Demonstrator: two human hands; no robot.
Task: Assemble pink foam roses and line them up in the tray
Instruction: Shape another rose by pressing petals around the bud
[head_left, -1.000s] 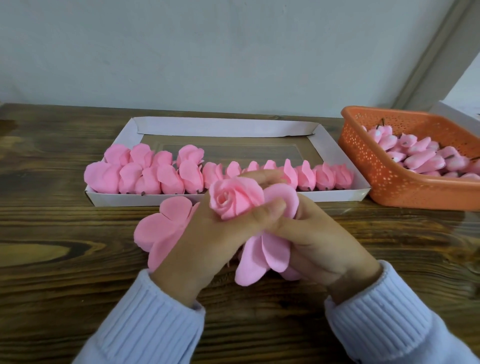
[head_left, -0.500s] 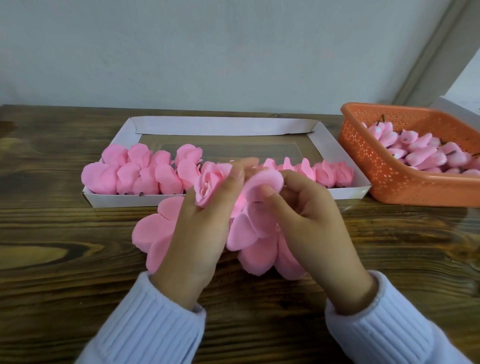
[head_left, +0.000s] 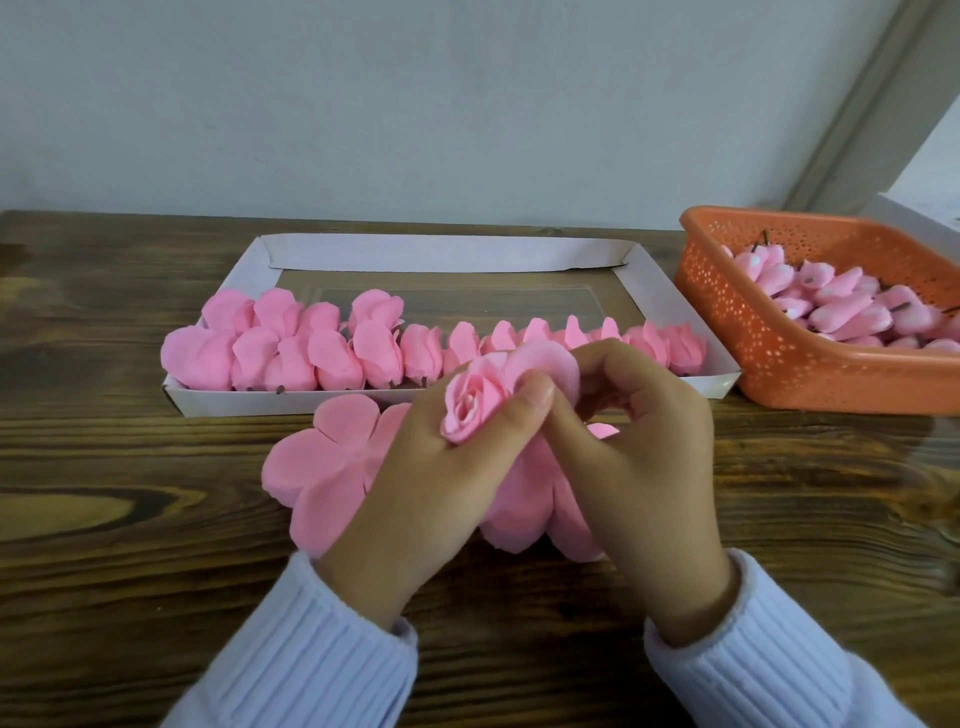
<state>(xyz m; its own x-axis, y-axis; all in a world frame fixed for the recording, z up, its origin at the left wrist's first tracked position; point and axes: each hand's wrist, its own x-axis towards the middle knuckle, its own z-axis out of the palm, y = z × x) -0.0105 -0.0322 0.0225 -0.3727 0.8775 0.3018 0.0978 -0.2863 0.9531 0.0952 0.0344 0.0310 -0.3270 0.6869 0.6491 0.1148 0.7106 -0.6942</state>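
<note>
My left hand (head_left: 436, 483) grips a pink foam rose (head_left: 475, 402) just in front of the white tray (head_left: 291, 402), thumb pressed against its side. My right hand (head_left: 639, 452) pinches one outer petal of that rose against it; more petals hang below between both hands. A flat pink petal piece (head_left: 327, 462) lies on the table under my left hand. A row of finished pink roses (head_left: 363, 353) lines the tray's near side, with a few more behind them at the left.
An orange perforated basket (head_left: 769, 353) of pink rose buds stands at the right, touching the tray's corner. The dark wooden table (head_left: 104, 519) runs back to a pale wall. A white box edge shows behind the basket.
The rose has been turned so its centre faces me again, and my right hand has shifted from the lower petals up to pinch a petal beside the bud.
</note>
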